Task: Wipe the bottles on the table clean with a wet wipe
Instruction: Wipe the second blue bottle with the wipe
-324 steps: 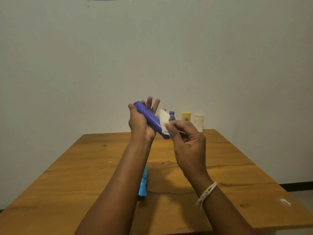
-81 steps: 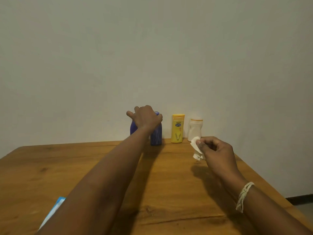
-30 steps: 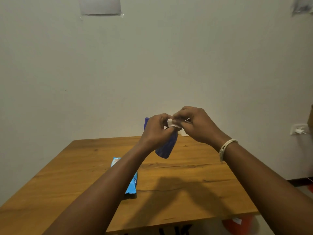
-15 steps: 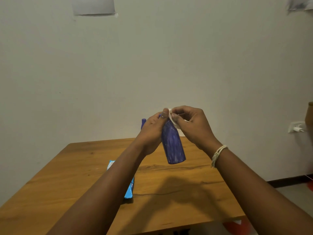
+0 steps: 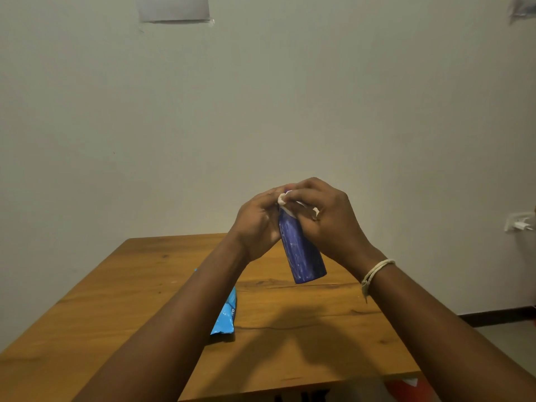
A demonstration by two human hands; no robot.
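Note:
I hold a dark blue bottle (image 5: pixel 303 253) in the air above the wooden table (image 5: pixel 116 291), its base pointing down toward me. My left hand (image 5: pixel 256 224) grips the bottle near its top. My right hand (image 5: pixel 324 219) pinches a white wet wipe (image 5: pixel 285 203) against the bottle's upper end. The bottle's neck and cap are hidden by my fingers. The other bottles at the back of the table are hidden behind my hands.
A light blue wet wipe packet (image 5: pixel 226 317) lies on the table, partly under my left forearm. The wall stands right behind the table. A white socket with a plug (image 5: pixel 520 223) is on the wall at the right. Something red (image 5: pixel 406 390) sits below the table's near edge.
Over the last second the bottle swung from tilted to base-down toward me. Both hands stayed together at its top, the wipe still held there.

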